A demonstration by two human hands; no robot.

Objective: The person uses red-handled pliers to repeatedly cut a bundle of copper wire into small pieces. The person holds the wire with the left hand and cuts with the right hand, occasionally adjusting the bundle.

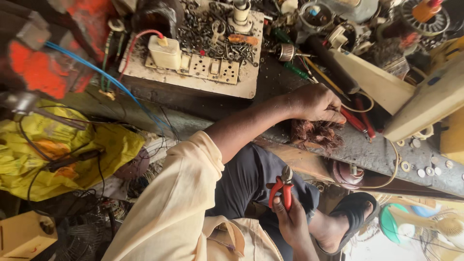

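Left hand is up on the counter, fingers clenched down into a tangled wad of copper wire at the counter's front edge. Right hand sits low over the lap, grasping red-handled cutting pliers by the handles, nose pointing up toward the wad, well apart from it.

Progress, judged from the layout: the copper wire already lies loose as a frizzy clump, free of any core or spool, so pulling it out looks mostly done. Pliers are not at the wire, so no cut is under way. Whether strands stay attached underneath can't be told; the hand covers the top.

Materials and shapes:
- Copper wire: thin, reddish-brown, springy, matted like a nest, dull sheen.
- Pliers: short grey metal head, 2 glossy red grips, curved.
- Counter: dark, greasy, scuffed slab, with small pale washers scattered at its right end.
- Socket board: cream, flat, rectangular, grimy, with a boxy cream plug and a heap of dark screws on top.
- Blue cable: smooth, thin, running diagonally.
- Yellow plastic sheet: crumpled, soft, stained.
- Black sandal: rubbery, matte, on the person's foot.
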